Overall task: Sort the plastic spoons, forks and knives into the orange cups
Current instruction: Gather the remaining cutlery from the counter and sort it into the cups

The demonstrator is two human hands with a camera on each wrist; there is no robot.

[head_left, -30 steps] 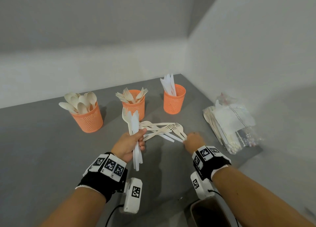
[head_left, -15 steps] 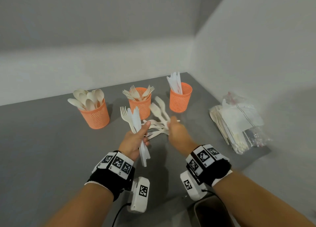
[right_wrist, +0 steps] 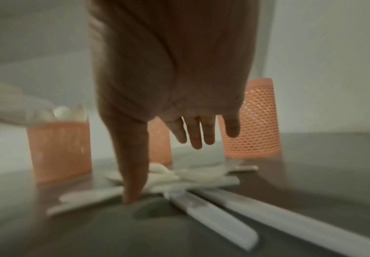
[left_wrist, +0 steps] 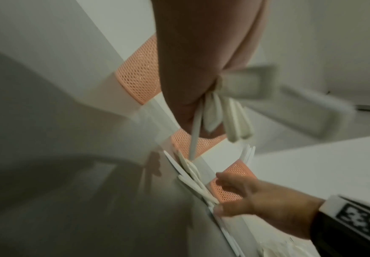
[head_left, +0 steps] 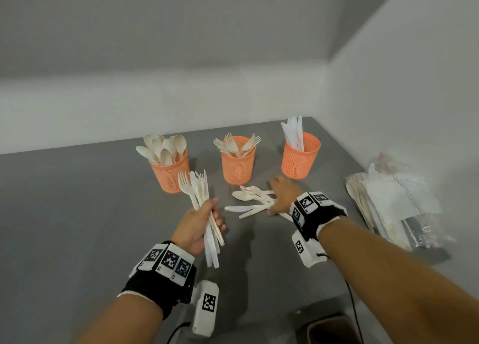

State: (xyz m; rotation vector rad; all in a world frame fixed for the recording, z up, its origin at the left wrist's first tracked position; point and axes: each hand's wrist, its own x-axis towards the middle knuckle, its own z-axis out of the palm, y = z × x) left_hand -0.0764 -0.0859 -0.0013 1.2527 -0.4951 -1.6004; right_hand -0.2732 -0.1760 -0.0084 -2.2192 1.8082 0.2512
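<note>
The left hand (head_left: pixel 198 223) grasps a bundle of forks and knives (head_left: pixel 201 201); the right hand (head_left: pixel 281 195), fingers straight and spread, rests over the loose cutlery pile (head_left: pixel 250 201) on the grey table (head_left: pixel 64 227). Behind stand three orange cups (head_left: pixel 237 166), sorted. Wristbands (head_left: pixel 168 262) carry square black-and-white coded markers, no readable words.

My right hand (head_left: pixel 282 197), which half a second ago held two spoons up near the fork cup (head_left: pixel 238 166), is now down flat over the loose pile (head_left: pixel 252 201) on the counter (head_left: pixel 77 214), fingers spread and holding nothing.
</note>
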